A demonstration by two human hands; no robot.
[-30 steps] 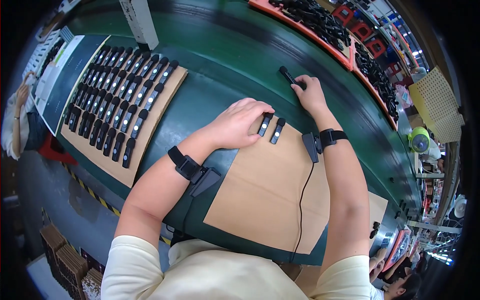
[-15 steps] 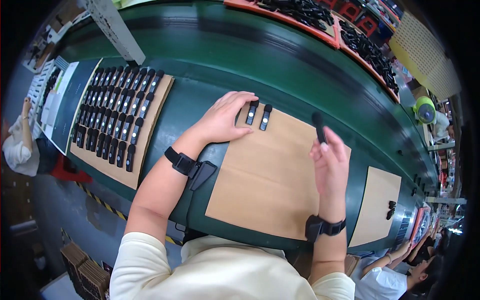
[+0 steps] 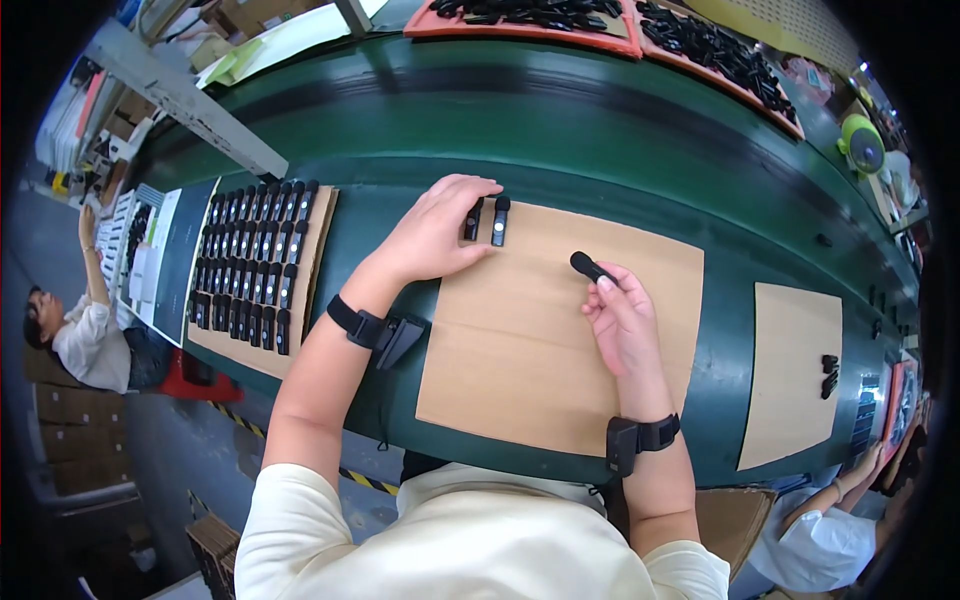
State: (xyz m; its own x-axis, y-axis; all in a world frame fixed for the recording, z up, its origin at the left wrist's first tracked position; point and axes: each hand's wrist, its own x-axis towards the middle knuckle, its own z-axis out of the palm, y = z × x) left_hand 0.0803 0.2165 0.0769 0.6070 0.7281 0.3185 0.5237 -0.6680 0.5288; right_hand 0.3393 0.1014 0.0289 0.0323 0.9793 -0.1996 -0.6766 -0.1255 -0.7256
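Note:
A small black microphone (image 3: pixel 588 267) with a foam tip is pinched between the thumb and fingers of my right hand (image 3: pixel 626 325). It is held tilted above a sheet of brown cardboard (image 3: pixel 550 350). My left hand (image 3: pixel 432 232) rests at the sheet's far left corner, thumb and fingers apart. Between them lies one microphone (image 3: pixel 472 224), partly covered by the fingers; whether they touch it I cannot tell. Just right of it a second microphone (image 3: pixel 499 224) lies parallel, foam tip pointing away from me.
On the left, another cardboard sheet (image 3: pixel 240 350) bears rows of microphones. A smaller sheet (image 3: pixel 795 390) at right holds several black pieces. Orange-rimmed trays (image 3: pixel 520 35) of black parts stand at the back. A metal post (image 3: pixel 190 105) rises at far left. People sit at both sides.
My right hand has come left and inward, tipping its microphone from upright to slanting left. My left hand stays by the two lying microphones. The whole view has shifted.

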